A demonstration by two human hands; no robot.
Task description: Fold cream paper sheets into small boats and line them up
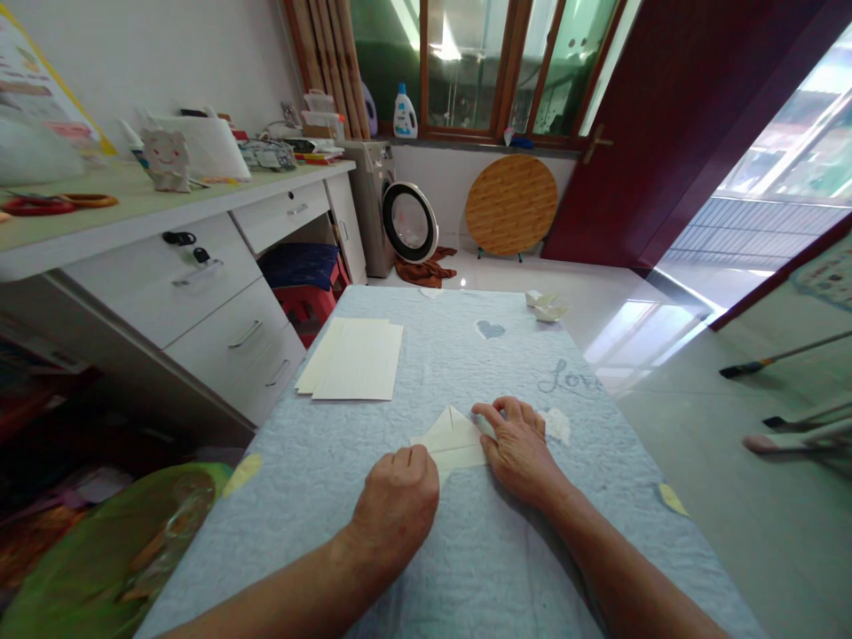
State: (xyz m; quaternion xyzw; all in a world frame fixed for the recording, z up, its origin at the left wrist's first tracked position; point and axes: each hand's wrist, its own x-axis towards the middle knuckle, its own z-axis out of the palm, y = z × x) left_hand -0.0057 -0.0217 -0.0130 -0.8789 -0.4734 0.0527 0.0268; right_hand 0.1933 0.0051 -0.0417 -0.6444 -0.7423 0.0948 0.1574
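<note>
A pale cream sheet of paper (pixel 459 441), folded to a point at its far end, lies on the cloth-covered table between my hands. My left hand (pixel 398 493) is closed at the paper's left edge, its fingers curled on it and their tips hidden. On the right edge, my right hand (pixel 516 444) pinches the paper with the thumb, its forefinger stretched toward the folded peak. A stack of flat cream sheets (pixel 359 359) lies beyond my left hand. Two small folded paper boats (pixel 549 313) sit at the far right corner of the table.
The table carries a light blue quilted cloth (pixel 466 355). At left stands a white desk (pixel 219 293) with scissors (pixel 59 204) on top. A green basin (pixel 126 550) is low at left. Beyond are a washing machine (pixel 373 177) with its door open and a round wooden board (pixel 511 204).
</note>
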